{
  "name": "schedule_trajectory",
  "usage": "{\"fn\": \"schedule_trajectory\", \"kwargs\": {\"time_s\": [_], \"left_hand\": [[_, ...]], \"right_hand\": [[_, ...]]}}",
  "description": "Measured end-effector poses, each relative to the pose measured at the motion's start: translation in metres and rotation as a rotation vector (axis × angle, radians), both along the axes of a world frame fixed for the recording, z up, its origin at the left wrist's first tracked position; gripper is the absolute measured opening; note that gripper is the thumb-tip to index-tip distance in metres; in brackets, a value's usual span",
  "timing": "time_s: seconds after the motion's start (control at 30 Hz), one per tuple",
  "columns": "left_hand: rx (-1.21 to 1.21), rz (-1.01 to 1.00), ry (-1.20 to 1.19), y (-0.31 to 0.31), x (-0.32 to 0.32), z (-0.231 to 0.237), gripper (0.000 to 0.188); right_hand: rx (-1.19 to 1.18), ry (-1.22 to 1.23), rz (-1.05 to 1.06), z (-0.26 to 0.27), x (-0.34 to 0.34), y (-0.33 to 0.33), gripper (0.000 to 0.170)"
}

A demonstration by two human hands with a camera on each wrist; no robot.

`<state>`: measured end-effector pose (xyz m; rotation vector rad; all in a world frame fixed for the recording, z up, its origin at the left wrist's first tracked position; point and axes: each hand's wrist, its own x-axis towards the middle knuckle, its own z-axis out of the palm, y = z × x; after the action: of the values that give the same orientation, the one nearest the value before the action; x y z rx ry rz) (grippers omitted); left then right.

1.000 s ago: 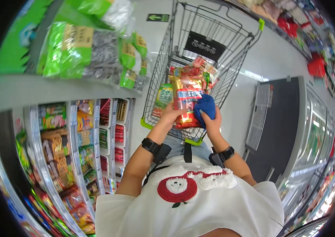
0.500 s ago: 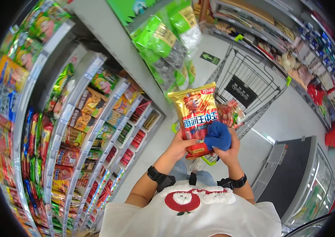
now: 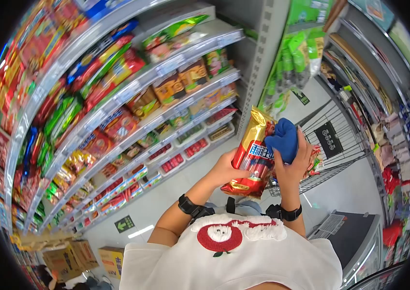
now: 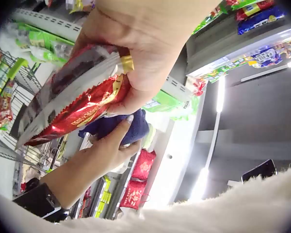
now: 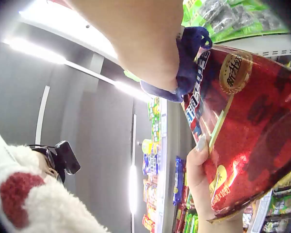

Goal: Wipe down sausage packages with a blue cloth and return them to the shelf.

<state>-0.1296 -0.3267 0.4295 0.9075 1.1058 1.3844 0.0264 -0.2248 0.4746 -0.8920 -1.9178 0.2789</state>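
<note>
"two things held?"
"yes: packet (image 3: pixel 253 157) in curled fingers of left hand (image 3: pixel 225 169), blue cloth (image 3: pixel 285 139) pinched in right hand (image 3: pixel 293 166), against packet."
"and cart (image 3: pixel 347 166)?"
"beyond, seen from head and left wrist only."

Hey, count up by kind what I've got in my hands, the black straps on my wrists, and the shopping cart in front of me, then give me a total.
Gold-and-red packet: 1
Blue cloth: 1
Black wrist straps: 2
Shopping cart: 1
Total: 5
</note>
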Motion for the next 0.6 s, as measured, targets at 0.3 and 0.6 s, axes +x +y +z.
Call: {"fn": "schedule_trajectory", "kwargs": {"time_s": [0.3, 0.6], "left_hand": [[0.044, 0.238, 0.342, -0.093, -0.073, 0.02, 0.063], [0.157, 0.353, 0.495, -0.138, -0.076, 0.07, 0.056]], "right_hand": [[0.058, -0.038, 0.702, 0.015, -0.079, -0.093, 0.066], [0.235, 0.162, 0.409, 0.071, -0.092, -0.08, 0.068]]}}
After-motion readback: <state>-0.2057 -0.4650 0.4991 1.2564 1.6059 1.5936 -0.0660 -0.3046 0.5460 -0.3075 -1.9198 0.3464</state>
